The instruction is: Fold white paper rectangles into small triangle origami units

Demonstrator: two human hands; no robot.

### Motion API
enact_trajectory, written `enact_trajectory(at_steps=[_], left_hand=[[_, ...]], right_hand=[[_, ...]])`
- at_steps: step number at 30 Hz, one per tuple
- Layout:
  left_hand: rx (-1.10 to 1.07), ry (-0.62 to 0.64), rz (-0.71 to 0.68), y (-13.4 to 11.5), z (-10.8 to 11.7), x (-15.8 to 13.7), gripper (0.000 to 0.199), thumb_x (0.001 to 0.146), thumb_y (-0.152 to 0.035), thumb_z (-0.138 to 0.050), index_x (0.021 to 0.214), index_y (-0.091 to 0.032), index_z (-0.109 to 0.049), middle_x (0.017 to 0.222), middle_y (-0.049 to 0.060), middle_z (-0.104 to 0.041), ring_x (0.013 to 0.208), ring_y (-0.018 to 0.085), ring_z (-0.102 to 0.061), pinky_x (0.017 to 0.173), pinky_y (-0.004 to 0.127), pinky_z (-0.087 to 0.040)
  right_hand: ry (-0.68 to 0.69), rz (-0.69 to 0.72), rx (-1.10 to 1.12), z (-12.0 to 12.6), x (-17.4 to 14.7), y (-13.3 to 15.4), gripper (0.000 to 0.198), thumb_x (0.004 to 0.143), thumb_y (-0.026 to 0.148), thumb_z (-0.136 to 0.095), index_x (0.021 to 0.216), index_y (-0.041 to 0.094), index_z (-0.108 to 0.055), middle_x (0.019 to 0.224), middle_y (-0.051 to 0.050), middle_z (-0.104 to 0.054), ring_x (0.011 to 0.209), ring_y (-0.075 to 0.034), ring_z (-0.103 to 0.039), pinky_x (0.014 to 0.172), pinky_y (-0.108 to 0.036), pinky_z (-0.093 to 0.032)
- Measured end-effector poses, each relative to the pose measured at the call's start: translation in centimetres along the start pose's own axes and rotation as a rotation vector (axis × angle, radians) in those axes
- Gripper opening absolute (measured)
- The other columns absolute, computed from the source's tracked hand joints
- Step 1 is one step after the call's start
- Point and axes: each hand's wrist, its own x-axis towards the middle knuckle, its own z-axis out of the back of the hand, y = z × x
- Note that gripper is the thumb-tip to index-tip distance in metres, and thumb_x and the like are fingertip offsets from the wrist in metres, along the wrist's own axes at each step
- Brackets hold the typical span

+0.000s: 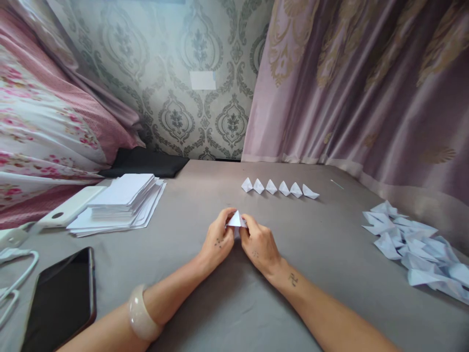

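Between my two hands is a small folded white paper [237, 219] with a pointed top, held just above the grey table. My left hand [219, 233] pinches its left side, and my right hand [258, 239] grips the right side. Fingers hide the paper's lower edges. Beyond the hands, several folded paper boats [271, 187] stand in a row on the table. Over to the right lies a heap of more folded white papers [417, 244].
A stack of white paper sheets [122, 195] sits at the left, beside a white power strip [73, 205] with a white cable [31, 264]. A black phone [60, 298] lies at the near left. Behind are a black cloth [150, 164] and curtains [330, 98].
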Motion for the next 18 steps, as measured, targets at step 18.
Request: enact_trajectory(at_steps=[18], left_hand=[[-0.554, 0.042, 0.320, -1.8, 0.4, 0.8, 0.038, 0.062, -0.008, -0.055, 0.097, -0.013, -0.068, 0.088, 0.005, -0.071, 0.083, 0.018, -0.063, 0.078, 0.027, -0.046]], right_hand=[[-0.038, 0.150, -0.018, 0.5, 0.3, -0.9, 0.041, 0.087, 0.015, -0.042, 0.127, 0.020, -0.051, 0.106, -0.007, -0.069, 0.091, -0.020, -0.066, 0.072, -0.026, -0.047]])
